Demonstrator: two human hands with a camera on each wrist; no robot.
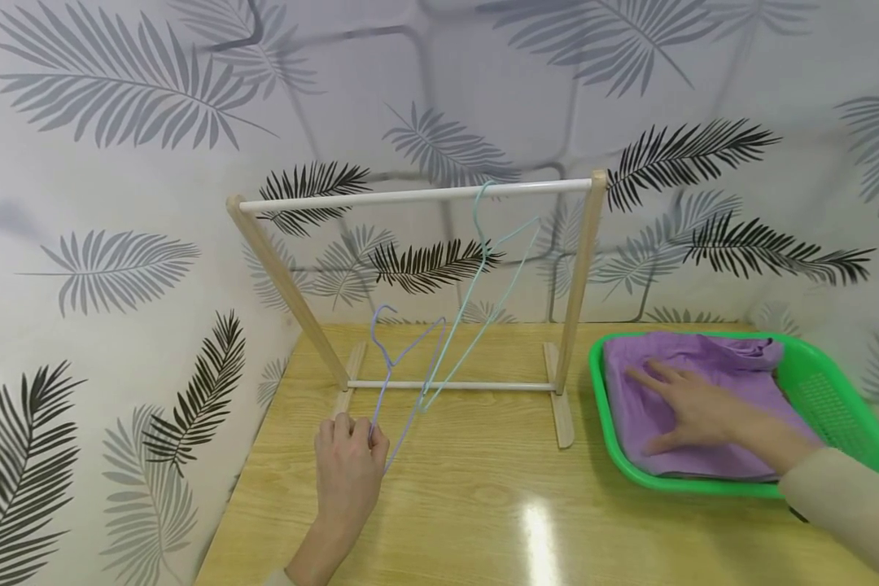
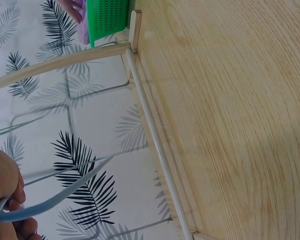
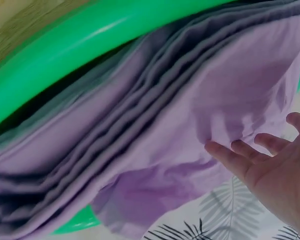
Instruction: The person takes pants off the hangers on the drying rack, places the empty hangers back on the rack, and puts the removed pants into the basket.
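A blue-violet wire clothes hanger (image 1: 388,382) is gripped by one end in my left hand (image 1: 352,468), its hook pointing up in front of the rack. In the left wrist view the fingers curl round the hanger (image 2: 55,200). My right hand (image 1: 703,407) is spread over folded purple cloth (image 1: 732,456) in a green basket (image 1: 615,439). The right wrist view has the fingers straight at the surface of the purple cloth (image 3: 160,145), which lies in several layers above darker grey-green fabric (image 3: 65,110). Whether the fingertips press on it I cannot tell.
A small wooden rack with a white top bar (image 1: 410,196) stands on the wooden table (image 1: 483,488). From that bar hangs a mint-green hanger (image 1: 476,277), towards the right. Leaf-patterned wall covering (image 1: 117,203) closes off the back and left side.
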